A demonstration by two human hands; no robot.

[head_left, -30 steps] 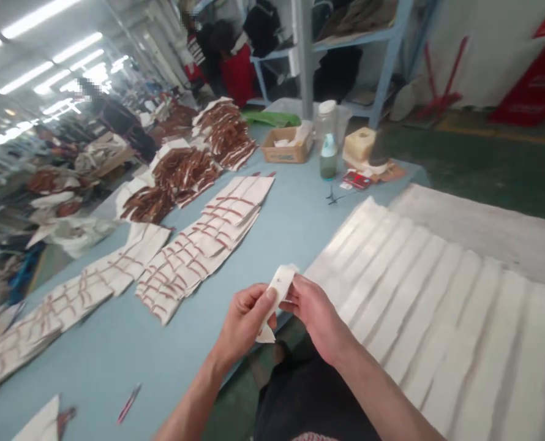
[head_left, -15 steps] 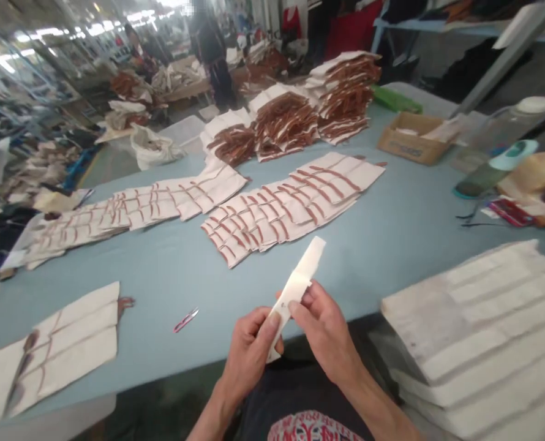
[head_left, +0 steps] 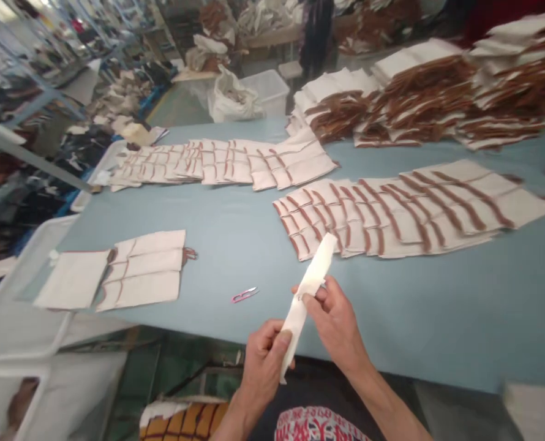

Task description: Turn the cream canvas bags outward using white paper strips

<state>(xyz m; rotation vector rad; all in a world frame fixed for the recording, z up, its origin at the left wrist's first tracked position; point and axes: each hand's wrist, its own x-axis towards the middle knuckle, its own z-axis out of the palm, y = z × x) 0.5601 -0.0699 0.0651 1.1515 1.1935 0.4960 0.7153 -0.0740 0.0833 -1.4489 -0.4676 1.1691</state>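
Observation:
Between my two hands is a narrow white strip (head_left: 317, 264), tilted up and to the right over the near edge of the table. My left hand (head_left: 269, 354) pinches its lower part between thumb and fingers. Higher up, the thumb and fingers of my right hand (head_left: 332, 315) close on its middle, by a small dark mark. Whether the strip is cloth or paper I cannot tell. Pink-handled thread snips (head_left: 245, 295) lie on the blue-grey table (head_left: 226, 245), left of my hands.
Overlapping cream fabric pieces with brown bands (head_left: 392, 214) lie beyond my hands, and another row (head_left: 226, 162) stretches back left. Tall stacks of cream and brown pieces (head_left: 419, 98) stand behind. Two flat cream pieces (head_left: 144, 269) rest at left. A white bin (head_left: 19, 306) adjoins the table's left edge.
The view has swung left and down, so the items on the table's right side have left the picture. My left hand now grips the strip farther below my right hand.

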